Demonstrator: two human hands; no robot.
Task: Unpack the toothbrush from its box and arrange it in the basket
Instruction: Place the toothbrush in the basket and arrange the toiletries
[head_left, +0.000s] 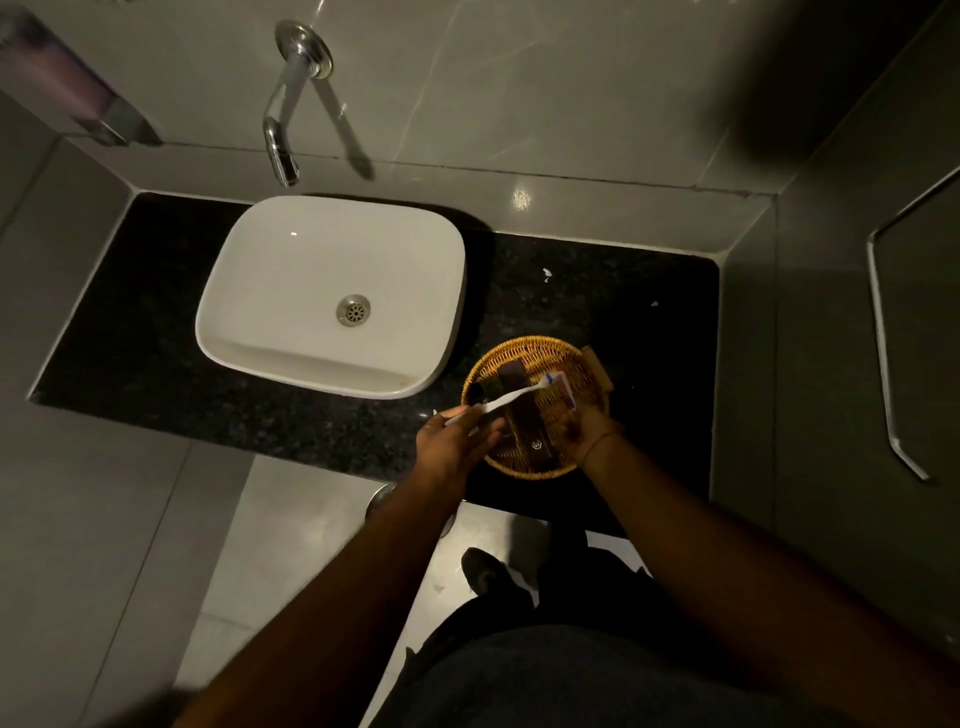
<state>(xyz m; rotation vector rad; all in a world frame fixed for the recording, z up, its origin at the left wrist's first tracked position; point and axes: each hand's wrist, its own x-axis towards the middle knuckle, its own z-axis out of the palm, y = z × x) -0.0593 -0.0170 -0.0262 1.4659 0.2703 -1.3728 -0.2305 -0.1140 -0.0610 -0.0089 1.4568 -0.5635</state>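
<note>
Left hand (457, 441): fingers closed around the handle end of a white toothbrush (514, 397), which slants up and to the right across the basket, its head end near a small white tube or packet with blue marking (558, 383); whether the two touch cannot be told. Right hand (582, 423): set at the basket's right rim, fingers curled down toward the contents; how tightly they close, and on what, cannot be told in the dim light. Basket (524, 348): round, woven, tan, standing on the counter to the right of the sink, near the counter's front edge. Contents: a dark brown box (537, 441) with a small pale logo, lying lengthwise toward the front rim under the toothbrush, and further dark packets (511, 373) toward the back. Counter (156, 332): black speckled stone, fitted between grey tiled walls on the left, back and right. Sink (332, 296): white, rounded rectangle, set on the counter's left half, metal drain at centre. Tap (283, 119): chrome, mounted on the back wall above the sink. Small pale scraps (546, 274): on the bare counter behind the basket. Open counter lies behind and to the right of the basket; the right wall stands near.
</note>
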